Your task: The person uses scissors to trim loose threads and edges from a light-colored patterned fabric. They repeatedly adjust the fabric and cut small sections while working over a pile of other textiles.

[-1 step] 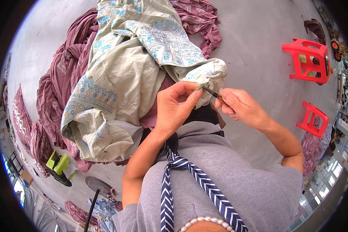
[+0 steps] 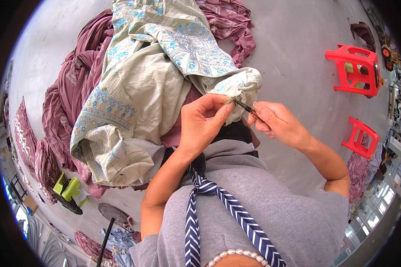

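A pale green cloth (image 2: 142,84) with blue and gold floral patterning lies in a large heap over my lap and beyond. Thumb and forefinger of my left hand (image 2: 202,118) pinch a gathered edge of it near its right end. My right hand (image 2: 276,122) is closed around a slim, dark, pointed tool (image 2: 244,107), perhaps tweezers or thread snips. The tool's tip touches or nearly touches the cloth just beside my left fingertips. What exactly lies at the tip is too small to make out.
Mauve cloth (image 2: 78,80) is piled on the left, with more mauve cloth (image 2: 229,26) at the far side. Two red plastic stools, one larger (image 2: 352,55) and one smaller (image 2: 349,143), stand on the grey floor at right. A lime-green stool (image 2: 68,189) is at lower left.
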Demonstrator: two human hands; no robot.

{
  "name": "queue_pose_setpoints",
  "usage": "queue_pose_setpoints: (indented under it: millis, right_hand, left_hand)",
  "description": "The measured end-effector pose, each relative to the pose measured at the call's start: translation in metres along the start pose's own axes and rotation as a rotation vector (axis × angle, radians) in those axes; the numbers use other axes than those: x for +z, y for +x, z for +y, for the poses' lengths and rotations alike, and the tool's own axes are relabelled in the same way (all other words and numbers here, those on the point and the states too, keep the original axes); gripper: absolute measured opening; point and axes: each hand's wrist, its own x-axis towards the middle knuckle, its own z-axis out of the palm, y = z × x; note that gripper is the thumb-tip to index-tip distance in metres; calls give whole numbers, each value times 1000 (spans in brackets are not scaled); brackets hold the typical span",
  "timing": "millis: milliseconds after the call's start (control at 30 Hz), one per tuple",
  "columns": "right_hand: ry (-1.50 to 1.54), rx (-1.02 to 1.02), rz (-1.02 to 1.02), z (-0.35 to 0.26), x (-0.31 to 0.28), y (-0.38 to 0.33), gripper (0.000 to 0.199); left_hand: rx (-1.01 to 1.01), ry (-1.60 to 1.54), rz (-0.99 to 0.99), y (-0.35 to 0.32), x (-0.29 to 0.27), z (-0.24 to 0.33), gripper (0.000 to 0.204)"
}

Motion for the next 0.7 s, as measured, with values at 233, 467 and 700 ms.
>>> queue_pose_setpoints:
  millis: [233, 467, 700]
  right_hand:
    - [12, -29, 59, -1, 3, 3, 43]
    - [-55, -20, 58, -3, -1, 5, 45]
    - [-125, -60, 71, -7, 0, 7, 45]
  left_hand:
    - [48, 49, 0, 0, -1, -2, 11]
    - [47, 50, -7, -1, -2, 1, 10]
    - [28, 59, -34, 0, -3, 0, 9]
